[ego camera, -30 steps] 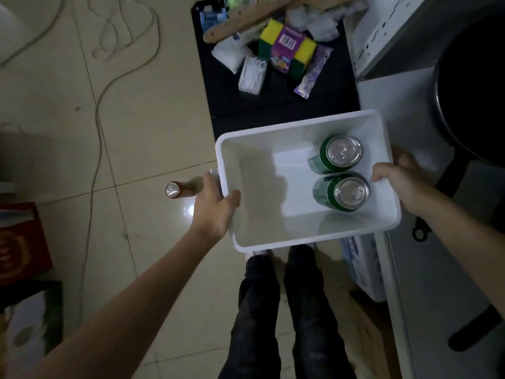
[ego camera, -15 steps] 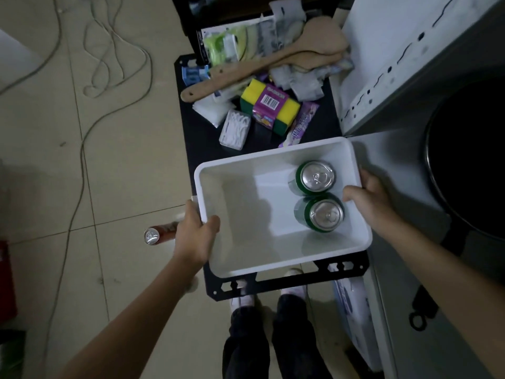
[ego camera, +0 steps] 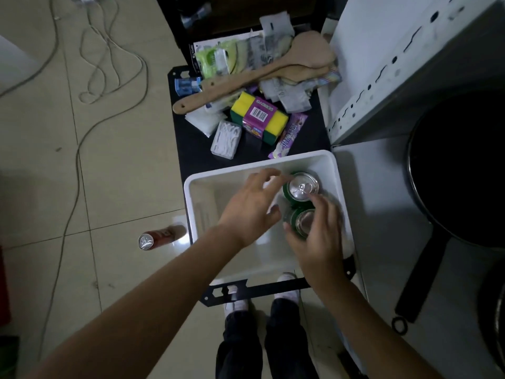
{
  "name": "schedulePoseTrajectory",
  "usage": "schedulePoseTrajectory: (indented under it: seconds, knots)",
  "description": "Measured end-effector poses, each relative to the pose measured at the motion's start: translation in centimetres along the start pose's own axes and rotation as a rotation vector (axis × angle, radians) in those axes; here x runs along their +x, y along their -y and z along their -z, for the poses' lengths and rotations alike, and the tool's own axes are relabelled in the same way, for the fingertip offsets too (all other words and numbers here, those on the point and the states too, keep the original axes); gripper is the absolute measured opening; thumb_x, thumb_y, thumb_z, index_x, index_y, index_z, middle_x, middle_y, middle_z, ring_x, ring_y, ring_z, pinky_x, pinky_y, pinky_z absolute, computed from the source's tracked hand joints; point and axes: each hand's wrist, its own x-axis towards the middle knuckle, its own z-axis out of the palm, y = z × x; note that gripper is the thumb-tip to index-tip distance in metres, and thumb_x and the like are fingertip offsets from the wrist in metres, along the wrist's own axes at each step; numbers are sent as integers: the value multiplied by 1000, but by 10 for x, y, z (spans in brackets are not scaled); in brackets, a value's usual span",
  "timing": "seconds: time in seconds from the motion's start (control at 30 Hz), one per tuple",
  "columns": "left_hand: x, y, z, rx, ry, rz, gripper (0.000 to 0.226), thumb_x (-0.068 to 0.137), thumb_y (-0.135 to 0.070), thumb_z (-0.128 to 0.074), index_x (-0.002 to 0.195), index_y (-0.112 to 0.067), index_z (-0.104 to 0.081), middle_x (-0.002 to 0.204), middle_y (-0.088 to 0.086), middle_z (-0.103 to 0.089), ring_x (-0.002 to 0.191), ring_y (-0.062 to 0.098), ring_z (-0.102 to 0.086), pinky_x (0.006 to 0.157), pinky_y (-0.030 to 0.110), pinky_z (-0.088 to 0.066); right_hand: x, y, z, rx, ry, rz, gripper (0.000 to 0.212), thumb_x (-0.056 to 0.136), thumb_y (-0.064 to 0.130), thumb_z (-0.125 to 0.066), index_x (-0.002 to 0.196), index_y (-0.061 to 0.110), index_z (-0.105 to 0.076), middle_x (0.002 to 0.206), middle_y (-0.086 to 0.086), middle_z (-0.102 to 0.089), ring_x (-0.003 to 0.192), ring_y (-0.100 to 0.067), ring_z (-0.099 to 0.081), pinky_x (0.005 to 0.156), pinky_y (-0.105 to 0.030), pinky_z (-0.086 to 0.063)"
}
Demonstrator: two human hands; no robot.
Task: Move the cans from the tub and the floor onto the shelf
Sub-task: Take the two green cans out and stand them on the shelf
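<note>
Inside the tub (ego camera: 191, 203), both hands, far wall beside green cans (ego camera: 302, 187).

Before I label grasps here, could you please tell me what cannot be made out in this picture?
- Nearer green can: blurred, partly behind the right hand; grip unclear.
- Left hand: motion blur hides any contact with the farther green can.
- Red can on the floor: label too small, too dark.

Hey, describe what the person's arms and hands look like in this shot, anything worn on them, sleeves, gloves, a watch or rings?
Both forearms are bare for their whole visible length: no sleeves show. The left hand and the right hand wear no gloves, and no watch, bracelet or ring is visible on either, though the fingers are slightly blurred. No cables or markings show on the arms.
</note>
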Motion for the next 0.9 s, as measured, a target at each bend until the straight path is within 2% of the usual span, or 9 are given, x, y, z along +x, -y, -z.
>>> schedulePoseTrajectory:
  seconds: [0.07,0.17,0.3,0.37,0.47,0.57,0.7,0.9]
  knots:
    - [15,-1,-11,77,108,-36,66,78,-7,-60,140,-18,-38,146,10,-37,130,30,-37,95,38,-43,0,-3,-6,-72,64,-61,67,72,14,-72,131,-6,-45,138,-25,-45,131,-37,-40,111,-41,-31]
    - [29,-6,-24,188,183,-82,78,77,-1,-58,145,-25,-27,151,10,-28,133,30,-31,98,41,-41,4,-4,-9,-181,90,-72,69,73,12,-70,134,-3,-42,143,-22,-42,136,-33,-35,114,-39,-24]
    - [40,-17,-33,309,187,-58,83,80,-2,-55,148,-29,-16,148,11,-28,130,32,-32,94,43,-44,5,-4,-7,-236,123,-72,73,70,2,-71,134,-7,-38,143,-25,-43,136,-33,-38,114,-37,-30]
    - [43,-21,-35,340,195,-16,82,79,-2,-59,146,-27,-19,145,12,-29,127,33,-34,91,43,-46,1,-6,-6,-270,161,-96,75,70,2,-72,135,-6,-36,144,-24,-42,137,-31,-38,112,-33,-32]
    - [44,-24,-35,295,220,35,73,80,0,-58,142,-19,-25,142,16,-31,123,35,-38,83,44,-49,1,-8,-8,-345,143,-82,63,73,1,-70,130,-6,-43,136,-25,-51,132,-32,-43,108,-31,-36]
    - [40,-18,-34,300,233,95,71,75,0,-67,134,-11,-29,137,14,-39,121,34,-43,84,42,-50,10,-8,-10,-405,256,-103,56,79,4,-64,129,1,-40,134,-18,-50,128,-30,-45,106,-30,-36]
    - [27,-5,-28,235,261,160,76,72,-4,-70,136,-12,-30,132,16,-43,115,36,-47,86,43,-47,22,-8,-9,-424,412,-169,68,73,14,-73,129,5,-36,134,-18,-45,123,-32,-46,99,-37,-42]
    - [-2,-1,5,220,283,213,73,68,-15,-76,129,-13,-37,123,16,-51,108,36,-54,82,39,-48,19,10,20,-344,376,-188,66,67,18,-77,122,9,-43,127,-17,-50,118,-34,-47,90,-38,-46]
